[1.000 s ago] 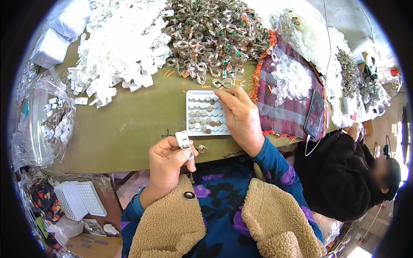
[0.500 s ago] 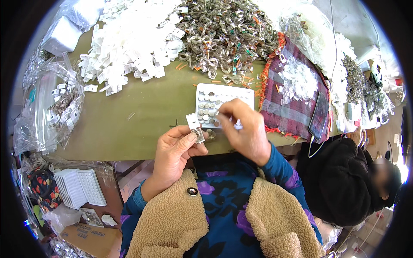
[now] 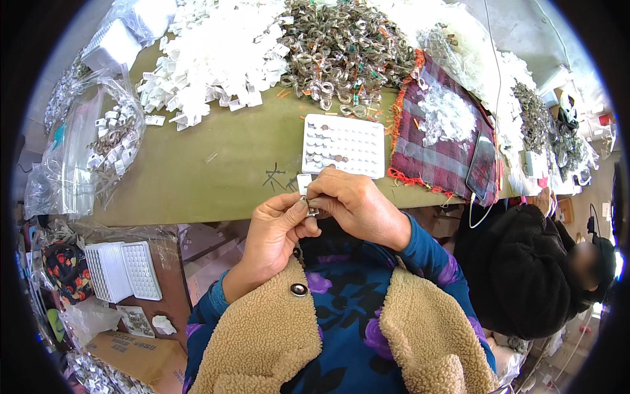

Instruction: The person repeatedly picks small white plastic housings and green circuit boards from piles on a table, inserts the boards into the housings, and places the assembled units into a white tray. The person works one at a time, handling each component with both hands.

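Between its thumb and fingers, my left hand [image 3: 272, 230] pinches a small white plastic case [image 3: 304, 183] whose flap sticks up above the fingertips. My right hand [image 3: 357, 202] is closed at the same case, its thumb and fingertips pressed together over the lower part. Whatever those right fingertips hold is hidden. Just beyond the hands lies a white pocketed tray [image 3: 375, 167], with small round silver button cells [image 3: 317, 146] mostly along its left side and several coppery ones among them.
Past the tray rise a heap of white plastic cases [image 3: 213, 62] and a heap of coiled wires [image 3: 341, 49]. On the right are a plaid cloth [image 3: 410, 144] with clear pieces [image 3: 446, 115] and a phone [image 3: 482, 167]. A filled plastic bag [image 3: 79, 157] lies left; another person [image 3: 518, 276] sits right.
My right hand has moved left and down from the tray to the case in my left hand. The view has shifted slightly. My left hand still holds the case.
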The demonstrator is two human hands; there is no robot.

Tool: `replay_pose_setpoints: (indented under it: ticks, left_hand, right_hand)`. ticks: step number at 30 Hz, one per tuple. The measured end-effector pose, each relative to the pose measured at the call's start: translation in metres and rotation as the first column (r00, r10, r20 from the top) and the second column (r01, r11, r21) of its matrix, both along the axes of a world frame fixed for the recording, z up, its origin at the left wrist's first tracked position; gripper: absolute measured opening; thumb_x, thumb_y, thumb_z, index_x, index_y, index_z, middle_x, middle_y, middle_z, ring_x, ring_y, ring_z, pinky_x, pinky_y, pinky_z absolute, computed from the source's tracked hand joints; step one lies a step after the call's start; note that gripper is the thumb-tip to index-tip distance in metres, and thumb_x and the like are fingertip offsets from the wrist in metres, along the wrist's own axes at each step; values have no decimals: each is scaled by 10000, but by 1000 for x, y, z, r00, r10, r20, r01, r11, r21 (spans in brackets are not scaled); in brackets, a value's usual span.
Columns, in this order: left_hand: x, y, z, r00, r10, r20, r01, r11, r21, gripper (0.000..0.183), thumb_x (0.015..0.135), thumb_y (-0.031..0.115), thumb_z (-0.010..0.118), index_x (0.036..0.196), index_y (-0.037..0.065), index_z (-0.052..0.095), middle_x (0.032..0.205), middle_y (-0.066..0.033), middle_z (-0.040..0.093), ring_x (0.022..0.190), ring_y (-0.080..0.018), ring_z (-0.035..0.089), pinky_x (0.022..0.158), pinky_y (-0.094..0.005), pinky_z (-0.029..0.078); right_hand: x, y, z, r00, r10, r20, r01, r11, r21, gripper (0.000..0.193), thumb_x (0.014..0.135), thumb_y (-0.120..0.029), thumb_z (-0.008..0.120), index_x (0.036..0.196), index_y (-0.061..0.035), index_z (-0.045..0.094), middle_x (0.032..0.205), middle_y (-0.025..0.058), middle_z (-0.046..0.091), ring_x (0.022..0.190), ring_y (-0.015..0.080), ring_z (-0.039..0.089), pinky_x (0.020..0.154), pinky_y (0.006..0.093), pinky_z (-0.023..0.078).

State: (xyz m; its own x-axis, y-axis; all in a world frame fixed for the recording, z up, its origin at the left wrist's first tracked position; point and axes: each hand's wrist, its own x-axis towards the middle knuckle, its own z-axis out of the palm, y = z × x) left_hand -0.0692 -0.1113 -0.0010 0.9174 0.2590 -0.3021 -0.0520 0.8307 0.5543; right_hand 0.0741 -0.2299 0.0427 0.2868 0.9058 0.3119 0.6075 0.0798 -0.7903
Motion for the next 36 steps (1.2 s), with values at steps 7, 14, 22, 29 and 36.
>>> replay_pose_setpoints:
  ticks: [7,14,22,29,36]
  left_hand:
    - [-3,-4,9,995,102,15,-101,994,-43,212,985,118,591,1116,-43,631,957,-89,689,797,-132,666,748,-280,588]
    - [-5,6,24,1000,-6,3,5,984,178,187,912,41,647,1080,-42,638,909,-134,700,695,-150,673,640,-276,589]
    - [2,2,8,982,-189,-1,189,981,29,268,882,147,731,1046,-47,646,879,-136,707,581,-98,624,498,-220,526]
    - [0,1,0,981,-172,86,191,925,-328,254,953,178,660,1102,-21,611,862,-24,648,527,-19,499,464,-157,407]
    - [22,-16,5,949,-316,16,310,919,-242,244,961,246,647,1088,46,592,871,14,608,529,-1,434,462,-123,365]
  right_hand:
    - [-22,2,-11,977,-97,191,47,966,253,298,779,-94,737,1028,42,646,961,184,609,812,336,618,705,399,530]
    - [-11,-9,4,923,-92,-373,165,972,168,136,911,-114,676,922,16,713,913,123,660,850,222,647,733,323,516]
    - [-9,-3,3,799,-280,-531,208,959,-193,164,882,-73,726,823,37,620,719,44,624,622,77,605,514,259,483]
    - [-4,-18,3,996,-57,69,38,968,247,332,704,-97,806,1005,-14,692,989,118,632,843,291,623,751,386,511]
    - [11,-41,-5,844,-219,490,-67,863,501,314,625,-95,659,891,63,603,913,136,605,758,259,580,665,367,483]
